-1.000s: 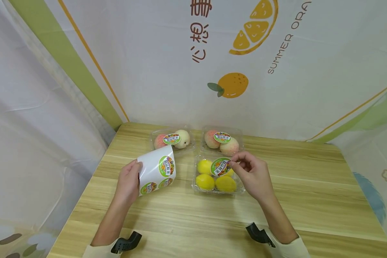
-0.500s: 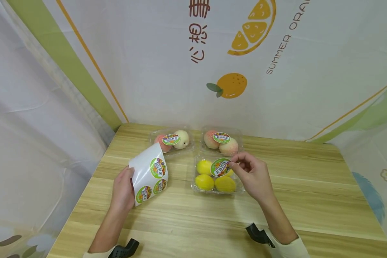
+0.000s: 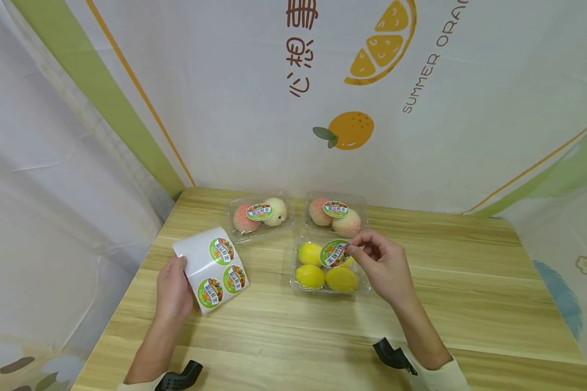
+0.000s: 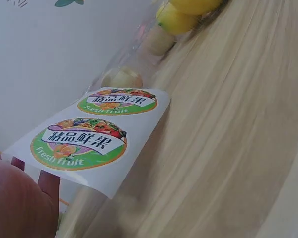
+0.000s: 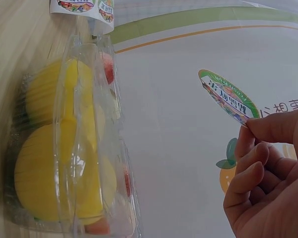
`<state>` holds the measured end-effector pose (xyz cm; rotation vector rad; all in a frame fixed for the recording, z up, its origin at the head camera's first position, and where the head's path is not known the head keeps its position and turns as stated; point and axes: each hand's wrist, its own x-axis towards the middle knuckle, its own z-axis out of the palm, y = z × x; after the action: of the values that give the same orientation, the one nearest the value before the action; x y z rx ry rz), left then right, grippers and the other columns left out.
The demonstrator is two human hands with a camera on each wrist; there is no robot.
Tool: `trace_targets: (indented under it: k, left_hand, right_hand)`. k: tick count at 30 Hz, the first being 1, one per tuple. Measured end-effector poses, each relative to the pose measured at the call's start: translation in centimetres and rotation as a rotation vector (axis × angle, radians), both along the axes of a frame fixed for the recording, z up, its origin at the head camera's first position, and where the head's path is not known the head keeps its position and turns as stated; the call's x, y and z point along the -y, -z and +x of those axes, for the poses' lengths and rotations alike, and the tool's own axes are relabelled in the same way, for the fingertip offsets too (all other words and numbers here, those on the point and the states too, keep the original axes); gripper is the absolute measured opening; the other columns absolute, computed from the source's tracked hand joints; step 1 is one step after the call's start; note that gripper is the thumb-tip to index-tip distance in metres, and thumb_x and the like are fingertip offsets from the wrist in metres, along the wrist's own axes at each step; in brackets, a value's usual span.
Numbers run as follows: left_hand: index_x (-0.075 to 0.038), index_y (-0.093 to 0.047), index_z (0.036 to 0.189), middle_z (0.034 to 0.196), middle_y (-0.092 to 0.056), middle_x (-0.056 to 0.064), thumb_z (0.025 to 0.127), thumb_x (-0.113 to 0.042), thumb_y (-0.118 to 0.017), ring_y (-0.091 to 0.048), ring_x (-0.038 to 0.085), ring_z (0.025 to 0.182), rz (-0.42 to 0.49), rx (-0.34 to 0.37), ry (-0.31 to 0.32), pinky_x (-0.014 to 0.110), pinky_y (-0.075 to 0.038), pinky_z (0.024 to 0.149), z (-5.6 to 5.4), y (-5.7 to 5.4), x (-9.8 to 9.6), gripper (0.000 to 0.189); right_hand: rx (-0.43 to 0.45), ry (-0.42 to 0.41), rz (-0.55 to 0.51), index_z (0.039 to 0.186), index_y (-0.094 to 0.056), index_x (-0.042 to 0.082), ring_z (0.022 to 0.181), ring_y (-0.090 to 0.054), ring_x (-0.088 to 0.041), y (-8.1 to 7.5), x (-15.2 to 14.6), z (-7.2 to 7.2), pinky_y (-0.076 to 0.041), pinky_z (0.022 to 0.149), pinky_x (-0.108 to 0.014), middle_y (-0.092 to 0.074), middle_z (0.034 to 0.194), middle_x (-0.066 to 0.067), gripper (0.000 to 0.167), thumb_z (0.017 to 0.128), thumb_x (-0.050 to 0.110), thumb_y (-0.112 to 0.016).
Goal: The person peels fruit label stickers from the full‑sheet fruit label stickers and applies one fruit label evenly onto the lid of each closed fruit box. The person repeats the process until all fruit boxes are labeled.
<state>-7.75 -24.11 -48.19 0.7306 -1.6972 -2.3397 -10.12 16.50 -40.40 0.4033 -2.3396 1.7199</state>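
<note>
My right hand [image 3: 383,266] pinches a round fruit sticker [image 5: 228,96] by its edge between thumb and forefinger. In the right wrist view the sticker is held up above the lid of a clear plastic box [image 5: 82,208] of yellow lemons [image 5: 39,171]. My left hand [image 3: 173,288] grips the left edge of a white sticker sheet [image 3: 195,255], thumb on top. Several "Fresh fruit" stickers [image 4: 79,144] show on the sheet, which is tilted over the table at the left.
Behind the lemons stand two clear boxes of peaches, a left box [image 3: 239,236] and a right box [image 3: 359,202], each with a sticker on its lid. The wooden table [image 3: 460,282] ends at a printed curtain [image 3: 254,108] at the back.
My left hand has moved left and toward me with the sticker sheet, which has flattened and turned, uncovering the left peach box. The right hand and its sticker have stayed nearly still.
</note>
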Motion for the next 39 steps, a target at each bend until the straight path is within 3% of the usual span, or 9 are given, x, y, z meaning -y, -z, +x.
trace_targets:
  k: [2, 7, 14, 19, 22, 26, 32, 35, 39]
  left_hand:
    - [0.009, -0.038, 0.163, 0.147, -0.055, 0.008, 0.115, -0.021, -0.031, -0.053, 0.016, 0.136, -0.031, 0.026, 0.001, 0.025, -0.047, 0.111, 0.0, 0.1, 0.4, 0.057]
    - [0.014, -0.049, 0.152, 0.104, -0.069, -0.007, 0.116, -0.020, -0.039, -0.064, 0.005, 0.098, -0.121, 0.092, 0.024, 0.022, -0.053, 0.086, 0.0, 0.4, 1.1, 0.050]
    - [0.017, -0.049, 0.151, 0.133, -0.060, 0.016, 0.117, -0.021, -0.042, -0.068, 0.002, 0.093, -0.195, 0.148, 0.066, 0.024, -0.061, 0.083, -0.2, 0.6, 1.7, 0.051]
    - [0.015, -0.056, 0.135, 0.111, -0.065, 0.007, 0.117, -0.022, -0.045, -0.068, 0.006, 0.087, -0.220, 0.156, 0.069, 0.026, -0.062, 0.077, -0.2, 0.9, 2.1, 0.043]
    - [0.015, -0.054, 0.138, 0.107, -0.066, 0.004, 0.117, -0.023, -0.047, -0.070, 0.005, 0.085, -0.227, 0.158, 0.083, 0.025, -0.062, 0.077, -0.2, 0.9, 2.2, 0.044]
    - [0.016, -0.048, 0.148, 0.119, -0.065, 0.011, 0.116, -0.023, -0.050, -0.071, 0.003, 0.086, -0.247, 0.173, 0.097, 0.024, -0.062, 0.079, -0.1, 0.9, 2.3, 0.051]
    - [0.015, -0.043, 0.152, 0.145, -0.052, 0.027, 0.115, -0.025, -0.052, -0.069, 0.002, 0.088, -0.285, 0.175, 0.089, 0.021, -0.061, 0.081, 0.2, 1.0, 2.3, 0.055]
    - [0.014, -0.036, 0.157, 0.147, -0.047, 0.025, 0.115, -0.022, -0.052, -0.065, 0.004, 0.091, -0.289, 0.156, 0.055, 0.021, -0.061, 0.081, 0.3, 1.1, 2.3, 0.058]
    - [0.010, -0.034, 0.159, 0.137, -0.046, 0.012, 0.113, -0.017, -0.054, -0.061, 0.008, 0.095, -0.282, 0.134, -0.011, 0.020, -0.060, 0.081, 0.3, 1.2, 2.5, 0.057]
  right_hand:
    - [0.002, 0.002, 0.002, 0.096, -0.075, 0.004, 0.063, -0.047, -0.013, 0.1, -0.1, 0.0, -0.037, 0.053, -0.021, -0.064, 0.081, -0.006, 0.008, 0.099, -0.002, -0.080]
    - [0.015, 0.007, 0.005, 0.096, -0.075, 0.004, 0.062, -0.046, -0.013, 0.1, -0.3, -0.1, -0.036, 0.053, -0.022, -0.063, 0.079, -0.006, 0.008, 0.099, -0.001, -0.079]
    - [0.019, 0.011, 0.004, 0.097, -0.075, 0.004, 0.063, -0.046, -0.013, 0.3, -0.5, -0.2, -0.036, 0.052, -0.023, -0.064, 0.081, -0.005, 0.007, 0.099, 0.000, -0.080]
    - [0.025, 0.008, -0.003, 0.097, -0.075, 0.003, 0.063, -0.046, -0.013, 0.5, -0.6, -0.2, -0.036, 0.053, -0.023, -0.064, 0.081, -0.006, 0.007, 0.099, -0.002, -0.079]
    - [0.033, 0.005, -0.003, 0.098, -0.075, 0.001, 0.063, -0.046, -0.012, 0.6, -0.8, -0.3, -0.037, 0.053, -0.023, -0.063, 0.079, -0.006, 0.005, 0.099, -0.002, -0.079]
    - [0.038, -0.001, 0.001, 0.099, -0.075, -0.001, 0.064, -0.047, -0.012, 0.7, -0.9, -0.3, -0.038, 0.054, -0.022, -0.064, 0.080, -0.006, 0.004, 0.099, -0.001, -0.079]
    - [0.062, 0.005, 0.000, 0.099, -0.075, -0.001, 0.064, -0.047, -0.013, 0.8, -1.0, -0.2, -0.038, 0.055, -0.022, -0.066, 0.084, -0.007, 0.005, 0.100, 0.000, -0.079]
    - [0.078, 0.012, 0.000, 0.100, -0.075, -0.002, 0.064, -0.047, -0.013, 0.8, -1.0, -0.2, -0.038, 0.055, -0.022, -0.064, 0.083, -0.008, 0.005, 0.100, 0.002, -0.079]
    - [0.088, 0.021, 0.007, 0.100, -0.075, 0.000, 0.064, -0.046, -0.013, 0.8, -1.1, -0.3, -0.037, 0.054, -0.023, -0.063, 0.083, -0.008, 0.004, 0.100, 0.002, -0.079]
